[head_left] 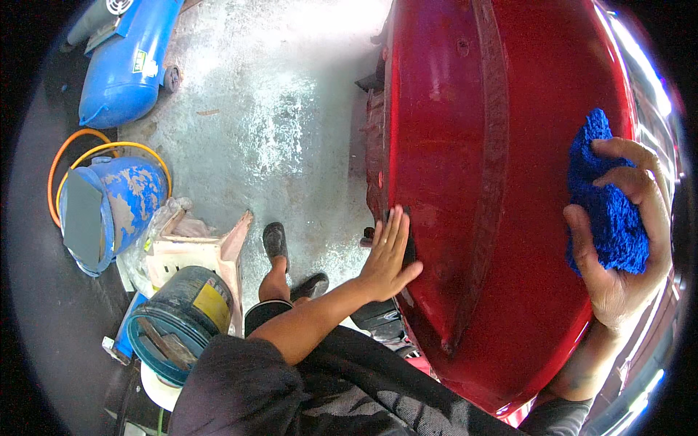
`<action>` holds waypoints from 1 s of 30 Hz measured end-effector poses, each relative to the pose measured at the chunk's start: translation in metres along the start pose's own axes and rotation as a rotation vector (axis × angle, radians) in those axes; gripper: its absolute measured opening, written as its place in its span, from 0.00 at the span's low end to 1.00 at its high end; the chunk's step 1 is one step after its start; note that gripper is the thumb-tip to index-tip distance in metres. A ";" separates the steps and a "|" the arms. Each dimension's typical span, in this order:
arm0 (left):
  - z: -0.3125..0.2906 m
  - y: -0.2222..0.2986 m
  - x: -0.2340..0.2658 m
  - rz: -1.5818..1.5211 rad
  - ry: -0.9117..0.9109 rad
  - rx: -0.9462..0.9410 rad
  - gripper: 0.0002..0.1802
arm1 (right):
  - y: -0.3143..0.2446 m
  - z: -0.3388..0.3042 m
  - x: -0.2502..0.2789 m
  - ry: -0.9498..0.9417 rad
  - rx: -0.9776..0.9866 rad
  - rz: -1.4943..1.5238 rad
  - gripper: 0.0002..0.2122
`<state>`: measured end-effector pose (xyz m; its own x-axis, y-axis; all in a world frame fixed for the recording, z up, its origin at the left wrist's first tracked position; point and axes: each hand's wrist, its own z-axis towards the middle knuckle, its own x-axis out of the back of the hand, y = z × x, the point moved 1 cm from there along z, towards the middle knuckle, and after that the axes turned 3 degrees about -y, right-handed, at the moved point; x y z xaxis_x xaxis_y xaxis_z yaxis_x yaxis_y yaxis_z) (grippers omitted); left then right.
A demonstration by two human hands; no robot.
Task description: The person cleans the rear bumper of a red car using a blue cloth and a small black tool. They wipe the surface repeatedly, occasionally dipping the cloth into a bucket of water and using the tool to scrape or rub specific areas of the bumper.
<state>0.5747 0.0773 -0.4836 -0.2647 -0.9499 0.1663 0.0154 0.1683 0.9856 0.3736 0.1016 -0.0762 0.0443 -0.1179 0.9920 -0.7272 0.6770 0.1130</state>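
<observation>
A glossy red car body panel (443, 138) fills the right half of the head view, with a dull, darker strip (496, 123) curving along its length. On the panel's left edge lies my left hand (385, 261), its fingers stretched out and nothing in it. Over at the far right side of the panel, my right hand (632, 291) grips a crumpled blue microfiber cloth (614, 225), thumb and fingers wrapped round it. The cloth rests against the red surface; its underside is hidden.
At the upper left stands a blue air compressor tank (120, 87). Below it are a scuffed blue drum (134, 192) with an orange hose (59, 174), a pale plastic stool (196, 251) and a dark bucket (189, 283) holding flat scraps. My feet are on the worn grey floor (240, 131).
</observation>
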 end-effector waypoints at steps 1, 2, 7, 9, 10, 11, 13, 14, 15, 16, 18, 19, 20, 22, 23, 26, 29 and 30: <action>0.009 -0.006 0.002 0.076 0.051 -0.038 0.57 | -0.001 0.001 -0.001 0.006 -0.002 0.011 0.18; 0.032 -0.019 0.007 0.150 0.101 -0.077 0.56 | 0.000 0.001 -0.001 0.009 -0.003 0.024 0.18; 0.242 -0.030 0.141 0.127 0.246 0.105 0.48 | -0.005 0.003 -0.006 0.037 -0.040 0.072 0.17; 0.228 -0.032 0.128 0.163 0.221 0.069 0.48 | -0.004 0.001 -0.005 0.023 -0.030 0.047 0.17; 0.222 -0.032 0.124 0.191 0.208 0.034 0.49 | -0.003 0.001 -0.003 0.021 0.004 0.011 0.17; 0.193 -0.038 0.099 0.264 0.223 -0.023 0.50 | -0.001 0.002 -0.002 0.019 0.009 0.009 0.17; 0.138 -0.030 0.066 0.300 0.167 -0.040 0.51 | 0.002 0.003 0.000 0.017 0.017 0.004 0.18; 0.141 -0.031 0.070 0.312 0.179 -0.053 0.50 | 0.000 0.004 0.001 0.014 0.022 0.010 0.18; 0.148 -0.032 0.075 0.321 0.190 -0.061 0.50 | 0.000 0.004 0.000 0.016 0.014 0.025 0.18; 0.156 -0.034 0.083 0.334 0.203 -0.064 0.50 | 0.000 0.003 -0.001 0.021 0.006 0.041 0.19; 0.196 -0.034 0.120 0.232 0.203 -0.015 0.50 | -0.003 0.000 -0.007 0.052 -0.044 0.067 0.20; 0.205 -0.034 0.125 0.172 0.198 0.015 0.50 | -0.004 -0.001 -0.008 0.058 -0.069 0.076 0.21; 0.199 -0.034 0.119 0.144 0.235 0.016 0.49 | -0.007 0.000 -0.009 0.053 -0.094 0.077 0.21; 0.152 -0.015 0.070 0.152 0.265 -0.007 0.51 | -0.005 0.001 -0.006 0.030 -0.094 0.048 0.22; 0.116 -0.006 0.046 0.141 0.230 -0.048 0.56 | -0.003 0.002 -0.002 0.008 -0.062 0.031 0.22; 0.055 0.012 0.015 0.061 0.113 -0.059 0.63 | 0.000 0.005 0.004 -0.006 0.018 -0.023 0.22; 0.129 0.005 0.055 0.113 0.232 -0.063 0.55 | 0.000 0.007 0.004 0.041 0.025 0.003 0.21; 0.161 0.004 0.078 0.130 0.280 -0.052 0.53 | -0.001 0.006 0.003 0.041 0.024 0.014 0.20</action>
<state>0.3988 0.0467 -0.4711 0.0188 -0.9581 0.2857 0.0834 0.2863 0.9545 0.3700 0.0961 -0.0737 0.0621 -0.0786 0.9950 -0.7442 0.6607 0.0986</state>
